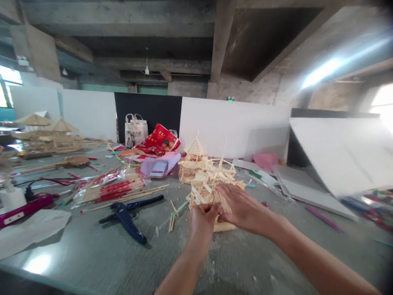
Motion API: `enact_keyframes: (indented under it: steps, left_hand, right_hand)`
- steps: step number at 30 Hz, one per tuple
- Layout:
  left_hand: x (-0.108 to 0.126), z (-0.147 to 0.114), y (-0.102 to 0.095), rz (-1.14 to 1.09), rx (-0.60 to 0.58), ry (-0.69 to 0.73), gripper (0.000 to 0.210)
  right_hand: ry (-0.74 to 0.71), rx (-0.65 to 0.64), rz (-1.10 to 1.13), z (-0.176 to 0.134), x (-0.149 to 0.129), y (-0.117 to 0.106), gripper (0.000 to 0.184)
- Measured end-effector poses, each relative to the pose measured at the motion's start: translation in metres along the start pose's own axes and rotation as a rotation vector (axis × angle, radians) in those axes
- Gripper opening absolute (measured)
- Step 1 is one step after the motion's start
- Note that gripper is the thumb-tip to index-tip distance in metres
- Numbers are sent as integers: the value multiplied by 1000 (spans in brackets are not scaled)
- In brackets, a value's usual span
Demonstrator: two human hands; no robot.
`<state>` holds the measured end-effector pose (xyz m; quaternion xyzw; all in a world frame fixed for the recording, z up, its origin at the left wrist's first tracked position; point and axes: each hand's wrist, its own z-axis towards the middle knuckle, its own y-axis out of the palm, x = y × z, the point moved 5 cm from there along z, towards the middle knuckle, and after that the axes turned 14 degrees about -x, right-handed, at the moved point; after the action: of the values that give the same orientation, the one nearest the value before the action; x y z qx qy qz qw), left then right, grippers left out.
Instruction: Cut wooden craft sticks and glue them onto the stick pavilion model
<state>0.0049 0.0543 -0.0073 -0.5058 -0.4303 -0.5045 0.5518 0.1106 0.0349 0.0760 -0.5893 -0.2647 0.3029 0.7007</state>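
Observation:
A pavilion model built from thin wooden sticks (204, 190) stands on the grey table in front of me. My left hand (201, 221) is at its near side, thumb and fingertips pinched together close to the lower roof; what lies between them is too small to make out. My right hand (241, 207) curls over the right side of the model, its fingers on a row of roof sticks (224, 203) and its thumb below. Both hands hide part of the near side. Just behind stands a second stick model with a pointed roof (195, 149).
Left of the model lie dark blue cutters (125, 221), short loose sticks (172, 217) and bagged stick bundles (113, 188). A magenta glue gun (27, 209) rests at far left. White boards (307, 186) and a purple stick (324, 219) lie right. More models (50, 133) stand behind left.

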Motion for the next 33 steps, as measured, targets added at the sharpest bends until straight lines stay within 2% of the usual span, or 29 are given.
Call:
enact_keyframes:
  steps: [17, 29, 33]
  left_hand:
    - [6, -3, 1, 72, -13, -27, 42]
    - [-5, 4, 7, -70, -32, -11, 43]
    - [-3, 3, 8, -125, -48, -28, 41]
  right_hand:
    - [2, -47, 5, 6, 7, 4, 51]
    - [13, -61, 2, 7, 4, 1, 42]
    - [26, -61, -9, 8, 6, 1, 44]
